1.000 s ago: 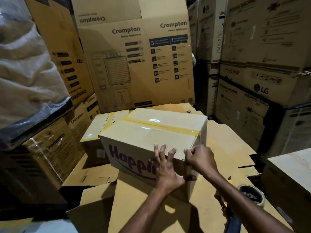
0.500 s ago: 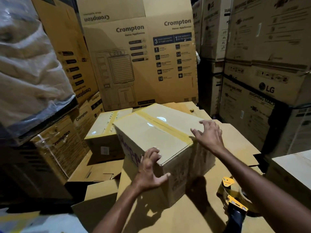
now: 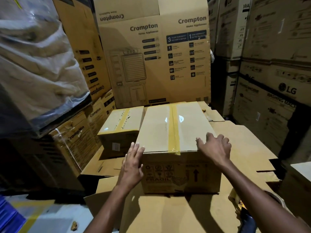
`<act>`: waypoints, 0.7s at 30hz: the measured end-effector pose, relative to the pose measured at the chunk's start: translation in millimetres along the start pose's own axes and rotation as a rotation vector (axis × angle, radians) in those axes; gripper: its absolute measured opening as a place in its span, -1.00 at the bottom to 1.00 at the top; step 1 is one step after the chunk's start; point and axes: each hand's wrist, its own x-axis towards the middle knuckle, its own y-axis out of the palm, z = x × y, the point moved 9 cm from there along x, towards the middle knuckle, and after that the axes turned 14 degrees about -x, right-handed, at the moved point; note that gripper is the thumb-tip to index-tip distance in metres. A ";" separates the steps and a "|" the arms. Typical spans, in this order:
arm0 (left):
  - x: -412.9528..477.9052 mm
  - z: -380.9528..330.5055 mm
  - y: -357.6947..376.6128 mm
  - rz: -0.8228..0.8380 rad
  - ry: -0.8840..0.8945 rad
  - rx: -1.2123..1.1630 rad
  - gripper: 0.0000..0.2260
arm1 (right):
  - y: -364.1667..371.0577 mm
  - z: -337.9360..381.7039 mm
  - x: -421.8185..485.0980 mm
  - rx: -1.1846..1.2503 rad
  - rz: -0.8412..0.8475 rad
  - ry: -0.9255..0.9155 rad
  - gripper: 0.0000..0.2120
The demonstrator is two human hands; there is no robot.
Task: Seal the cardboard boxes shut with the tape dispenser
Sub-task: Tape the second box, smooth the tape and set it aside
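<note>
amid stacked cartons (image 3: 269,47), left hand (image 3: 133,163), right hand (image 3: 216,147) on taped box (image 3: 158,130), fingers (image 3: 137,149) released, smaller box (image 3: 120,123) beside

tall carton (image 3: 151,68): "Crompton"; stacked carton (image 3: 269,106): "LG" (with logo); taped box (image 3: 156,132): "FRAGIL"

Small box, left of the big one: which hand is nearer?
Left. The left hand is at the near-left corner of the big box, next to the small box; the right hand is on its near-right top edge, farther off.
</note>
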 end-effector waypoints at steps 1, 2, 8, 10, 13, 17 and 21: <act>1.4 -7.0 3.3 0.020 -0.002 0.010 -0.27 | -0.9 -0.8 -7.3 -0.003 -0.027 -0.004 -0.39; 3.6 -16.0 8.3 0.045 0.012 0.023 -0.29 | -1.9 -2.1 -14.6 0.005 -0.053 -0.008 -0.39; 16.4 -63.0 25.5 -0.107 -0.077 -0.120 -0.21 | 0.1 -11.2 -30.8 0.114 -0.133 -0.046 -0.40; 17.9 -69.4 27.2 -0.180 -0.114 -0.136 -0.18 | 2.0 -11.4 -30.2 0.107 -0.138 -0.051 -0.40; 18.2 -74.8 30.1 -0.223 -0.132 -0.087 -0.23 | 1.9 -10.1 -31.3 0.110 -0.150 -0.063 -0.41; 16.7 -75.0 34.1 -0.243 -0.132 -0.037 -0.26 | 3.3 -13.7 -33.9 0.182 -0.171 -0.100 -0.37; 16.3 -75.6 33.6 -0.261 -0.132 -0.008 -0.26 | 6.7 -20.1 -39.5 0.320 -0.156 -0.158 -0.40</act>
